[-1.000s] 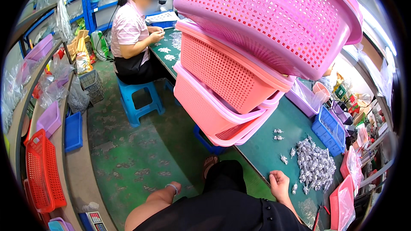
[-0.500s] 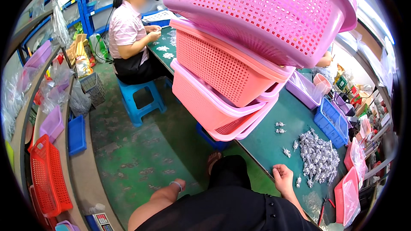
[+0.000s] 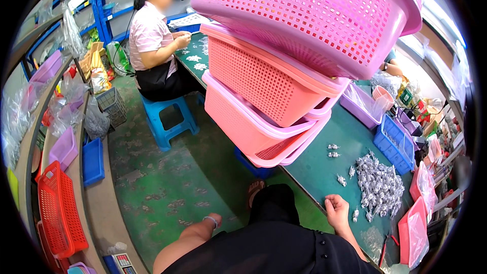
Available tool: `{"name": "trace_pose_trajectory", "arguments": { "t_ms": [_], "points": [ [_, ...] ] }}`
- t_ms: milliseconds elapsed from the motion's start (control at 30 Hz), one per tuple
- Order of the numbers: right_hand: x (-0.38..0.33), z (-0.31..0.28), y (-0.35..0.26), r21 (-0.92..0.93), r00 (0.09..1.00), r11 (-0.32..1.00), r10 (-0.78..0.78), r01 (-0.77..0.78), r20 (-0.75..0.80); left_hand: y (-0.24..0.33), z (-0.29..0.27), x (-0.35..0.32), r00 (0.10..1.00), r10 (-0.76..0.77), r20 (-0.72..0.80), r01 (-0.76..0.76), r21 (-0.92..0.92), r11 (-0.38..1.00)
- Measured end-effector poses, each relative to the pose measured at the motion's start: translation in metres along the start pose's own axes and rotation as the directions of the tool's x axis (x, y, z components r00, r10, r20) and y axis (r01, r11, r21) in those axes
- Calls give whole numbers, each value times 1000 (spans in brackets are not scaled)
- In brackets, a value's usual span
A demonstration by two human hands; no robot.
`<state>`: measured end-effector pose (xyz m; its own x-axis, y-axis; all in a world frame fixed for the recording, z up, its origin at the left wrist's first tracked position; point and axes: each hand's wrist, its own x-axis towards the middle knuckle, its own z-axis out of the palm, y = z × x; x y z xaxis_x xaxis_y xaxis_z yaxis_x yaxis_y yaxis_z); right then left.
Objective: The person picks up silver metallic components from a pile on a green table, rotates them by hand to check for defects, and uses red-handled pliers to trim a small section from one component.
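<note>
My right hand [image 3: 339, 209] rests on the near edge of the green table [image 3: 314, 172], fingers curled shut, nothing visible in it. Just right of it lies a pile of small silver wrapped pieces [image 3: 380, 187], with a few loose ones [image 3: 333, 150] scattered beyond. My left forearm reaches down beside my lap. A band shows at its wrist [image 3: 210, 219], and the left hand itself is hidden behind my black clothing. A tilted stack of pink baskets [image 3: 264, 86] stands on the table straight ahead, with the topmost basket [image 3: 314, 15] looming close to the camera.
A blue bin [image 3: 395, 142], a purple tray [image 3: 360, 106] and pink trays [image 3: 413, 228] line the table's right side. Another person [image 3: 152, 40] sits on a blue stool [image 3: 170, 116] at the far end. A red basket [image 3: 58, 213] and scale [image 3: 119, 264] sit at the left.
The view has shifted slightly, bringing the basket stack closer. My right hand stays at the table edge beside the pile.
</note>
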<state>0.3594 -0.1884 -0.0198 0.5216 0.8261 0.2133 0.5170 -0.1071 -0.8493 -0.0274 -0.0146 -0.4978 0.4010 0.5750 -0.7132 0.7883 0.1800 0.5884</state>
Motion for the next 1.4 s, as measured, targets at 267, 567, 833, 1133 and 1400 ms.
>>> {"name": "trace_pose_trajectory", "arguments": {
  "t_ms": [267,567,833,1133,1400],
  "points": [
    [-8,-14,-4,-295,992,949,-127,115,-21,87,-43,-69,947,251,203,-321,670,670],
    [-5,-28,-8,-99,992,989,-99,106,73,-17,-45,6,926,317,207,-361,731,579],
    [18,-76,-3,-543,979,832,-190,117,-79,-14,-55,-1,932,279,233,-358,713,602],
    [60,-56,17,-681,998,730,-65,57,13,165,-57,-116,948,318,26,-311,298,903],
    [40,-50,-5,-530,983,839,-175,123,-48,388,-62,-236,798,544,260,-316,-588,744]
  ]
}}
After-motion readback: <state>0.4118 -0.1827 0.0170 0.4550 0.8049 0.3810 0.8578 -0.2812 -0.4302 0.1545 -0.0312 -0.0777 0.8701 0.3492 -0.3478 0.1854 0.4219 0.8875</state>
